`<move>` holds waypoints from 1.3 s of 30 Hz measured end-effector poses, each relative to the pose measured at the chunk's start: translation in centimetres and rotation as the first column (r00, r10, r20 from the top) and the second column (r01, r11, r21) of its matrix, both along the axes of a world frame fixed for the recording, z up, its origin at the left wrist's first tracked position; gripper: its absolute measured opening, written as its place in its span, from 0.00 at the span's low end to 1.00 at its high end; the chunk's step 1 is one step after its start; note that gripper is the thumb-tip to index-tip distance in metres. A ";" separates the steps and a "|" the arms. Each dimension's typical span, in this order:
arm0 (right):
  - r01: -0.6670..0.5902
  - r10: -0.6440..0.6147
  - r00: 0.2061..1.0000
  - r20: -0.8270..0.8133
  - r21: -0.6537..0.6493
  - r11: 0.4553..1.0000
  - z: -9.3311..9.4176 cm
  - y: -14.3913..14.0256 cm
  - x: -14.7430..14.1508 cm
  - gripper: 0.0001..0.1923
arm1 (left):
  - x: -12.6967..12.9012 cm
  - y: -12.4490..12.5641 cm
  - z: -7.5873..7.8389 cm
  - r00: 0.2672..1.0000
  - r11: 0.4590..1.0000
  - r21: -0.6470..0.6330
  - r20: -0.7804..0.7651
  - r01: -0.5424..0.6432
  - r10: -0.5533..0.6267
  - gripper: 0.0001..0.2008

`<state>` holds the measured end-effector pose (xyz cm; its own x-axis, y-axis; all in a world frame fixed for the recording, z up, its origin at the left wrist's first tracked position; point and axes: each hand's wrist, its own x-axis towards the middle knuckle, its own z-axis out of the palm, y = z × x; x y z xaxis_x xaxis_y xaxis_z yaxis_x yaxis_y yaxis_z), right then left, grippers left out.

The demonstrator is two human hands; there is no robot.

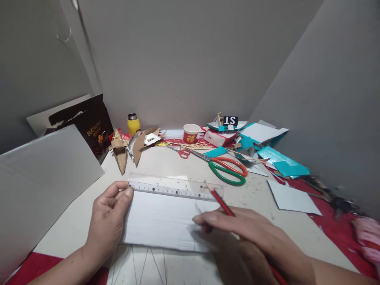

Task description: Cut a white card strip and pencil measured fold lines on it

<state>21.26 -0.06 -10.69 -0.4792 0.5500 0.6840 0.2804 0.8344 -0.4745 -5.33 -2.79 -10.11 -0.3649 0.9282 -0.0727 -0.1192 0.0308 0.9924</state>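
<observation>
My left hand [108,211] pinches the left end of a clear plastic ruler [166,189] against a white card [157,221]. The ruler lies along the card's far edge. A red and black pencil [223,204] rests in my right hand [252,231], its tip up near the ruler's right end. My right fingers hover over or touch the card's right part; which, I cannot tell. A pencil line crosses the card near its right side. Under its near edge shows a white sheet [139,265] with several slanted pencil lines.
Large scissors [227,170] and small red-handled scissors [184,153] lie beyond the ruler, near a paper cup [191,133]. Cardboard pieces [120,154] and a yellow bottle [133,124] stand back left. Blue scraps [285,160] and a card piece [292,196] lie right; a white board [50,178] stands left.
</observation>
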 end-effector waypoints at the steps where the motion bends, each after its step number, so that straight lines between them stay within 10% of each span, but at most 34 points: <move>1: 0.020 -0.020 1.000 -0.011 0.006 1.000 0.4 0.2 0.0 0.17 | 0.0 0.0 0.0 1.000 1.000 0.003 -0.002 -0.002 0.002 0.13; 20: 0.311 -0.315 0.945 -0.091 -0.056 0.949 2.0 4.2 -0.3 0.12 | -0.2 0.0 0.0 1.000 1.000 -0.020 0.018 -0.002 0.002 0.13; 39: 0.325 -0.336 0.940 -0.055 -0.156 0.933 2.5 4.8 0.2 0.12 | 0.1 0.2 0.4 0.999 0.999 -0.045 0.035 -0.017 0.018 0.15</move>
